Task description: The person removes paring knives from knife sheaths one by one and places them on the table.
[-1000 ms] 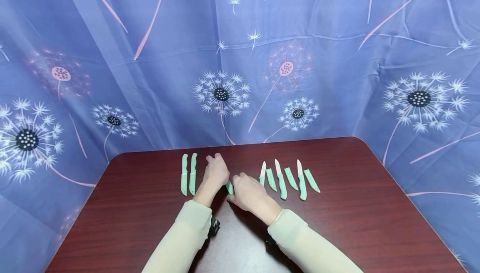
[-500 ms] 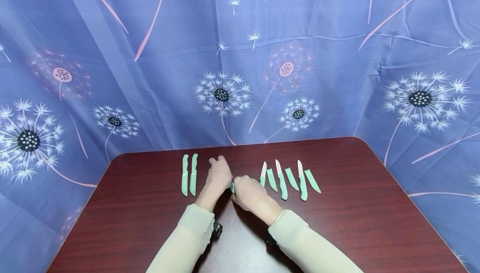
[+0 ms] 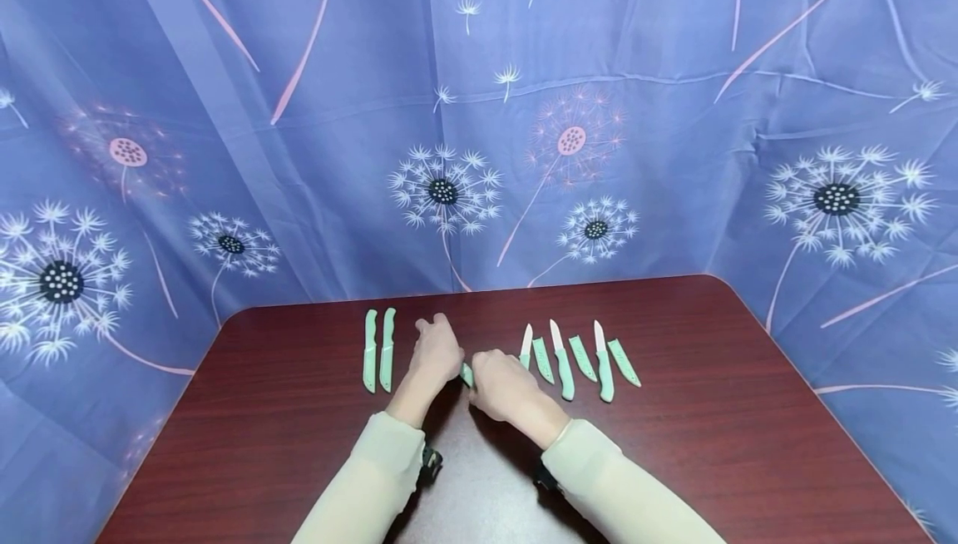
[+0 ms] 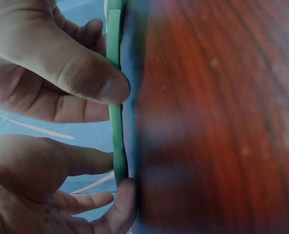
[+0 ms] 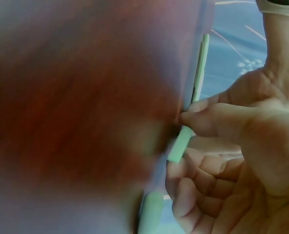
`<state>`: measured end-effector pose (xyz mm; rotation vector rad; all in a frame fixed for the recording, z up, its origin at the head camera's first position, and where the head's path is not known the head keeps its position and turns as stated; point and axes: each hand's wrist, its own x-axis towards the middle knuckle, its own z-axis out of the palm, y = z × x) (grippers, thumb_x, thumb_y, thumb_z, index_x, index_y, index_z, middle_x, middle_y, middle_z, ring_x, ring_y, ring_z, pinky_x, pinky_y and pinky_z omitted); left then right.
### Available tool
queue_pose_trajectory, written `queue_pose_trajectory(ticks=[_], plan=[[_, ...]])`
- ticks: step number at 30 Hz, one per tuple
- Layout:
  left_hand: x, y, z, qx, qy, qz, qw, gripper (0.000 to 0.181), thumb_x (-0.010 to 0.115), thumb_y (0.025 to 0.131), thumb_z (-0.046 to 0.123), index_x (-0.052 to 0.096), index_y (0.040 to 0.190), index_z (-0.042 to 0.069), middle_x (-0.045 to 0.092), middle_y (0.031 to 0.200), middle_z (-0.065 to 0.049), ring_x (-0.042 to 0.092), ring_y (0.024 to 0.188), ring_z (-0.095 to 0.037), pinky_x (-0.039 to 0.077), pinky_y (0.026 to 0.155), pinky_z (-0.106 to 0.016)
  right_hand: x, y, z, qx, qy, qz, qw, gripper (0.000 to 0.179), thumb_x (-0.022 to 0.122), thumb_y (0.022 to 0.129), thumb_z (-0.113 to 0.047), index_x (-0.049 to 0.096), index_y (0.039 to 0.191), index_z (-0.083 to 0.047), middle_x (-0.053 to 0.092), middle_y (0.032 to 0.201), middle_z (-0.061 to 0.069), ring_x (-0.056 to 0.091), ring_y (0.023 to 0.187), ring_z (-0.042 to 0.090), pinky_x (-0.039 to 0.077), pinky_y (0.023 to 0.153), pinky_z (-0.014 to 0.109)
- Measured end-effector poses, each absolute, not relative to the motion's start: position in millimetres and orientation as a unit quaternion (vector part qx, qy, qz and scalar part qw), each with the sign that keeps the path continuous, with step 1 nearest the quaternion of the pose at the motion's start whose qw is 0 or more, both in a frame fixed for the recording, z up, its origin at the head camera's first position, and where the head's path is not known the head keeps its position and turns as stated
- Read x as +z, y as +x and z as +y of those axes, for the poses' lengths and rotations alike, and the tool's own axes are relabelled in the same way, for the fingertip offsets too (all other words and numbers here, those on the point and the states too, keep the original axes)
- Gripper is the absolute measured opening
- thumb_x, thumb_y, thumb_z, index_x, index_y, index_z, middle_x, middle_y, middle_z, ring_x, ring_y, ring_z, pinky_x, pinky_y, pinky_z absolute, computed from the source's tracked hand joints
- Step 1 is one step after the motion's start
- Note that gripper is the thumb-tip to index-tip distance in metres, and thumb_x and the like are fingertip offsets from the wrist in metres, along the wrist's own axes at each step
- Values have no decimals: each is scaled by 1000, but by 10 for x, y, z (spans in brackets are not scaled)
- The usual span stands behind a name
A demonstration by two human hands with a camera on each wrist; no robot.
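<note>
Between my hands is a mint-green paring knife point(image 3: 467, 374); only a short green part shows in the head view and no blade is visible on it. My left hand point(image 3: 436, 351) holds its left part, with bent fingers. My right hand point(image 3: 505, 386) pinches the green piece point(image 5: 180, 145) between thumb and fingertips, just above the table. Both hands are close together; their fingers hide most of the knife. Right of them lie bare knives with white blades, such as one knife point(image 3: 561, 361), alternating with green sheaths, such as one sheath point(image 3: 582, 358).
Two green sheathed knives, one of them the outer knife point(image 3: 370, 353), lie side by side at the left. The dark red wooden table point(image 3: 711, 444) ends at a blue dandelion-print curtain point(image 3: 337, 178) behind and at both sides.
Both hands have shifted slightly to the right with the green knife between them. The knives and sheaths on the table lie as before.
</note>
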<state>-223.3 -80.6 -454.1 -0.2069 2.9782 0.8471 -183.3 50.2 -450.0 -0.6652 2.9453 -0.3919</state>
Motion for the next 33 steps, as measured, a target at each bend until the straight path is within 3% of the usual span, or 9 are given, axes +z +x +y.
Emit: queue_pose_trajectory(ticks=[10,16,23,33], plan=[[-4471,-2203,-845,310,-62,949,-3,53,77,97,14,52,141,-2,44,135,-32,67,98,-44,57,84,-50,-4420,-1851,622,-137,-220,966,18,32,83,88,-21,54,75,-14,52,70,-2,58,69,19,51,62,39],[-4429,-2172,-852,295,-45,954,-35,51,78,97,18,57,140,1,49,135,-27,69,101,-41,58,85,-50,-4370,-1848,685,-134,-231,963,-26,30,85,86,-19,56,78,-15,52,73,-3,58,70,16,51,61,37],[-4380,-2127,-878,264,-23,962,-69,44,78,97,27,65,135,9,55,135,-19,61,117,-40,57,88,-52,-4318,-1868,766,-127,-230,962,-72,25,87,82,-18,62,81,-17,54,78,-4,63,71,20,51,57,38],[-4365,-2076,-922,221,49,966,-126,35,76,99,27,71,131,12,59,133,-15,56,123,-39,50,99,-51,-4316,-1918,865,-117,-263,947,-142,19,87,79,-12,71,89,-14,57,81,-4,65,77,22,54,66,37]])
